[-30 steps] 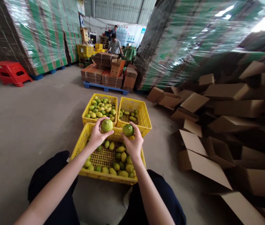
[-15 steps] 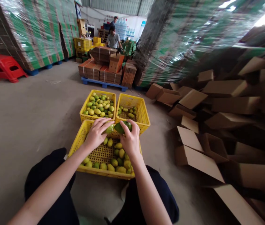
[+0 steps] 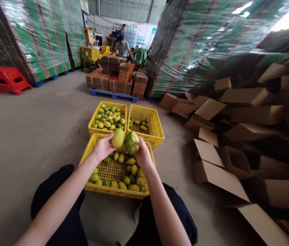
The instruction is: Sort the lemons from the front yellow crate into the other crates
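Note:
My left hand (image 3: pixel 104 147) grips a yellow-green lemon (image 3: pixel 118 138). Close beside it, my right hand (image 3: pixel 142 152) holds a darker green lemon (image 3: pixel 131 142) with a pale, bumpy patch. Both fruits are raised over the near yellow crate (image 3: pixel 88 150), where several green and yellow lemons lie along the front and right side. Behind it on the left, another yellow crate (image 3: pixel 91 130) is well filled with lemons. The back right yellow crate (image 3: pixel 157 127) has several lemons towards its left side.
Open cardboard boxes (image 3: pixel 226 174) lie heaped on the right. Ahead, a blue pallet (image 3: pixel 113 95) bears bundled flat cartons, with two people behind it. A red stool (image 3: pixel 8 79) stands at the left. Wrapped stacks (image 3: pixel 47 37) rise on both sides.
Both hands have turned the lemons so that more of their surfaces shows, and the fingers no longer cover them from above. The view has shifted slightly.

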A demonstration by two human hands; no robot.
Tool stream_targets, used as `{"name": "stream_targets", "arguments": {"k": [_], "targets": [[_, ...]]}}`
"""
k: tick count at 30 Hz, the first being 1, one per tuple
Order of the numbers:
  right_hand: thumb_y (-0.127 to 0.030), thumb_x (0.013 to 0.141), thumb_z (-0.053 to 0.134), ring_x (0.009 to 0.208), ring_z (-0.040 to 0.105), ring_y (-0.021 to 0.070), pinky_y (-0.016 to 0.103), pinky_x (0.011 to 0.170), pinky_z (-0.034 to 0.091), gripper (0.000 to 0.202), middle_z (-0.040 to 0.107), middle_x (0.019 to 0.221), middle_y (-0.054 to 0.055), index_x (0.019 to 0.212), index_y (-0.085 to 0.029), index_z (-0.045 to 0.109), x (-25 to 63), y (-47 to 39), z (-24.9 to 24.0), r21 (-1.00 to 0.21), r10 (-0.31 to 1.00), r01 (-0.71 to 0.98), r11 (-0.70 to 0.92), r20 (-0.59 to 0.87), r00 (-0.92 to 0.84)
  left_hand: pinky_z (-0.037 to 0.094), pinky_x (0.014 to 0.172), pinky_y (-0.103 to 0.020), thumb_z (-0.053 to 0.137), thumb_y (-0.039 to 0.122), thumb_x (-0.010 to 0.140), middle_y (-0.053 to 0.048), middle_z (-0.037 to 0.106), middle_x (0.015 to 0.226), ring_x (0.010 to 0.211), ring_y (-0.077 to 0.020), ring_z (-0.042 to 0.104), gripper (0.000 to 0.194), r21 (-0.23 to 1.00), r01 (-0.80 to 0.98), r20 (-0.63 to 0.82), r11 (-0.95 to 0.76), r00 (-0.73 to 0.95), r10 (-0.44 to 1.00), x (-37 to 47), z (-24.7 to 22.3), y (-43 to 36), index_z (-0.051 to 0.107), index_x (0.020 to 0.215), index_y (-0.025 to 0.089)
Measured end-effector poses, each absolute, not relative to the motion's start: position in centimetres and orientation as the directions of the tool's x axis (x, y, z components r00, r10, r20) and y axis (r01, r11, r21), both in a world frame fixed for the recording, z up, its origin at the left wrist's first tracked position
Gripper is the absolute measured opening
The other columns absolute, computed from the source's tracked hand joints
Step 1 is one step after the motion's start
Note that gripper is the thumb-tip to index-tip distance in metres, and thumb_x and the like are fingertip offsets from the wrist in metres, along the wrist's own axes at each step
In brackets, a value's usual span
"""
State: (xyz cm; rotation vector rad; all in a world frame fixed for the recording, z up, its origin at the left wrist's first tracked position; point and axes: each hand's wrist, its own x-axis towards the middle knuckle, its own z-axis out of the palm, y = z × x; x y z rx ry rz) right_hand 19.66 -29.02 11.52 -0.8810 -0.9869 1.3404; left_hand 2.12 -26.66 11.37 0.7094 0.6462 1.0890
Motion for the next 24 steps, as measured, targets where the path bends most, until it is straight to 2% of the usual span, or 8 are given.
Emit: {"name": "stream_targets", "arguments": {"k": [2, 4, 6, 8, 12, 16, 19, 24], "targets": [[-0.043, 0.073, 0.059, 0.063, 0.063, 0.0195, 0.029, 0.046, 0.051, 0.023, 0.068, 0.077, 0.0, 0.088, -0.025, 0.056, 19.3, -29.0, 11.7, -0.913, 0.997, -0.407, 0.021, 0.048, -0.056, 0.06, 0.064, -0.03, 0.071, 0.041, 0.08, -0.009, 0.073, 0.113, 0.089, -0.0222, 0.071, 0.043, 0.742, -0.589, -0.156, 0.322, 0.315, 0.936, 2.9, 11.4, -27.2, 0.067, 0.118, 0.023], [-0.045, 0.073, 0.062, 0.064, 0.066, 0.0207, 0.028, 0.04, 0.046, 0.029, 0.071, 0.082, 0.001, 0.093, -0.025, 0.058, 18.7, -29.0, 11.8, -0.886, 0.999, -0.464, -0.021, 0.004, -0.053, 0.047, 0.042, -0.019, 0.072, 0.038, 0.08, -0.004, 0.074, 0.102, 0.067, -0.0149, 0.068, 0.044, 0.721, -0.615, -0.194, 0.318, 0.262, 0.945, 3.5, 11.4, -27.5, 0.065, 0.121, 0.026], [-0.046, 0.07, 0.07, 0.062, 0.067, 0.0211, 0.025, 0.034, 0.039, 0.033, 0.073, 0.082, 0.001, 0.092, -0.024, 0.059, 18.1, -29.2, 11.8, -0.851, 0.996, -0.519, -0.081, -0.052, -0.069, 0.038, 0.033, -0.017, 0.071, 0.037, 0.079, -0.002, 0.073, 0.085, 0.05, -0.0109, 0.06, 0.036, 0.681, -0.635, -0.272, 0.364, 0.241, 0.931, 3.9, 11.5, -27.7, 0.068, 0.112, 0.021], [-0.045, 0.067, 0.074, 0.064, 0.069, 0.0222, 0.024, 0.033, 0.036, 0.033, 0.073, 0.08, 0.002, 0.089, -0.023, 0.062, 17.9, -29.3, 11.8, -0.801, 0.99, -0.583, -0.139, -0.089, -0.113, 0.045, 0.036, -0.019, 0.066, 0.039, 0.082, -0.004, 0.071, 0.075, 0.046, -0.0114, 0.059, 0.028, 0.599, -0.685, -0.332, 0.414, 0.258, 0.907, 4.1, 11.6, -27.7, 0.069, 0.098, 0.016], [-0.042, 0.077, 0.066, 0.071, 0.071, 0.0203, 0.026, 0.048, 0.052, 0.029, 0.075, 0.078, 0.003, 0.095, -0.02, 0.069, 18.2, -29.0, 11.6, -0.634, 0.983, -0.751, -0.184, -0.129, -0.131, 0.061, 0.061, -0.027, 0.051, 0.042, 0.09, -0.009, 0.073, 0.075, 0.067, -0.0187, 0.071, 0.035, 0.416, -0.825, -0.275, 0.382, 0.286, 0.918, 4.1, 11.8, -27.4, 0.07, 0.092, 0.012], [-0.039, 0.092, 0.052, 0.085, 0.073, 0.0188, 0.029, 0.068, 0.061, 0.028, 0.078, 0.096, 0.005, 0.101, -0.019, 0.069, 18.0, -27.9, 11.0, -0.459, 0.98, -0.876, -0.145, -0.19, -0.063, 0.061, 0.078, -0.026, 0.041, 0.034, 0.098, -0.012, 0.077, 0.098, 0.089, -0.0188, 0.075, 0.038, 0.288, -0.909, -0.235, 0.303, 0.239, 0.942, 5.0, 11.2, -26.8, 0.07, 0.101, 0.011], [-0.033, 0.095, 0.051, 0.085, 0.073, 0.0174, 0.033, 0.081, 0.061, 0.023, 0.078, 0.096, 0.0, 0.107, -0.024, 0.068, 17.1, -26.9, 10.3, -0.39, 0.973, -0.919, -0.055, -0.229, 0.038, 0.059, 0.085, -0.03, 0.041, 0.028, 0.1, -0.008, 0.076, 0.113, 0.101, -0.0197, 0.073, 0.033, 0.247, -0.945, -0.199, 0.214, 0.167, 0.966, 6.2, 10.0, -26.2, 0.071, 0.108, 0.018], [-0.038, 0.095, 0.053, 0.076, 0.071, 0.0159, 0.032, 0.081, 0.061, 0.02, 0.075, 0.084, -0.002, 0.096, -0.024, 0.068, 16.0, -25.6, 8.7, -0.326, 0.951, -0.945, 0.0, -0.293, 0.101, 0.059, 0.08, -0.03, 0.044, 0.041, 0.102, -0.004, 0.077, 0.1, 0.093, -0.0187, 0.073, 0.036, 0.143, -0.98, -0.274, 0.139, 0.095, 0.957, 7.7, 8.1, -25.0, 0.073, 0.094, 0.022]]}}
